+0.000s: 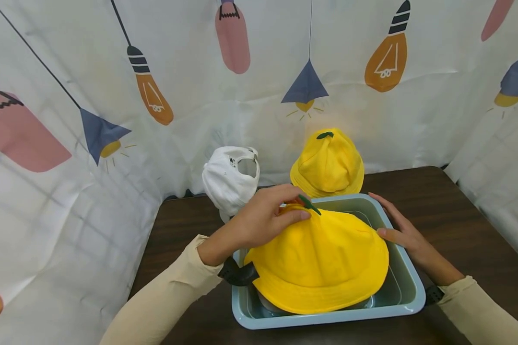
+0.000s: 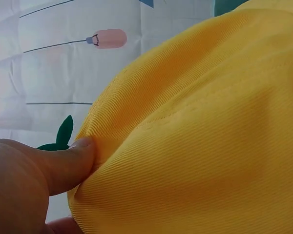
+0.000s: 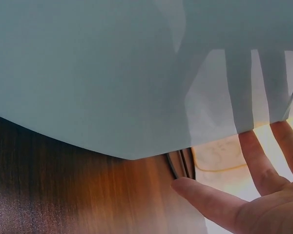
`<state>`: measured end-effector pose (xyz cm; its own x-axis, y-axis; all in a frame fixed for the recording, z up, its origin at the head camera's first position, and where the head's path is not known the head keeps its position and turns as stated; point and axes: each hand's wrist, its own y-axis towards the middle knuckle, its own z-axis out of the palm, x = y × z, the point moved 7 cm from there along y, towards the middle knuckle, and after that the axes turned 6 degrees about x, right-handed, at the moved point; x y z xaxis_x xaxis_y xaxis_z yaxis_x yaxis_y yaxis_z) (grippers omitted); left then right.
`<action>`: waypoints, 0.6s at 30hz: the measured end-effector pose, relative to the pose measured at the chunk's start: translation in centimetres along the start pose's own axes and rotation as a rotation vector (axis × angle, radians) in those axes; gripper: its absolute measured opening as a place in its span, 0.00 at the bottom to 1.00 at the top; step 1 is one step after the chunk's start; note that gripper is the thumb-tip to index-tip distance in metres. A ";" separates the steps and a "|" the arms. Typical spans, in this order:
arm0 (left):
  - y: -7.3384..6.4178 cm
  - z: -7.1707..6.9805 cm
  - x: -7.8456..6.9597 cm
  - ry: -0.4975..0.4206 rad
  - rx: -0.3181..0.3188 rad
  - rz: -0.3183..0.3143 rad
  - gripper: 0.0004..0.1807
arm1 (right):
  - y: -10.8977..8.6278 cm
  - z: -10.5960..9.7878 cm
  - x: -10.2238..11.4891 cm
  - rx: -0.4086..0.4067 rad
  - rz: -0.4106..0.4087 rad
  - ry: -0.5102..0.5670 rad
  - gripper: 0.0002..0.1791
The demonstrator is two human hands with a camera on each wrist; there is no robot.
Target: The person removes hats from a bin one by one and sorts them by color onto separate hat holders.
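Note:
A yellow bucket hat [image 1: 323,261] with a green leaf [image 1: 309,204] on its crown is over a light blue plastic basin [image 1: 328,320], its brim spread inside the rim. My left hand [image 1: 265,215] pinches the top of the crown between thumb and fingers, right by the leaf. In the left wrist view, the thumb presses into the yellow cloth [image 2: 200,126]. The right hand [image 1: 403,232] holds the basin's right rim, thumb over the edge. From the right wrist, its fingertips show against the basin's outer wall [image 3: 102,87]. Most of the basin's inside is hidden beneath the hat.
Behind the basin stands a second yellow hat [image 1: 328,165], also with a green leaf. A white cap [image 1: 230,179] leans at the back left, its strap opening visible. The dark wooden table [image 1: 449,225] meets a white curtain [image 1: 241,115] printed with lamps.

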<state>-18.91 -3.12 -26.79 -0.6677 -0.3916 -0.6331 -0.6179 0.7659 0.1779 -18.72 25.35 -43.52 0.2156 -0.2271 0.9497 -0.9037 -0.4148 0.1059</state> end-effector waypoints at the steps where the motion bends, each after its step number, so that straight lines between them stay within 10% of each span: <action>1: 0.1 -0.2 0.0 0.002 -0.007 -0.006 0.05 | 0.0 0.0 0.0 -0.001 0.003 0.001 0.39; 18: 0.4 -3.0 0.8 -0.067 -0.061 -0.125 0.06 | 0.2 0.0 0.4 0.002 -0.048 -0.026 0.37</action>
<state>-20.97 -4.61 -25.00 -0.5559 -0.4454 -0.7019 -0.7198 0.6802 0.1385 -18.85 25.21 -43.11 0.2687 -0.2297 0.9354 -0.8913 -0.4275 0.1510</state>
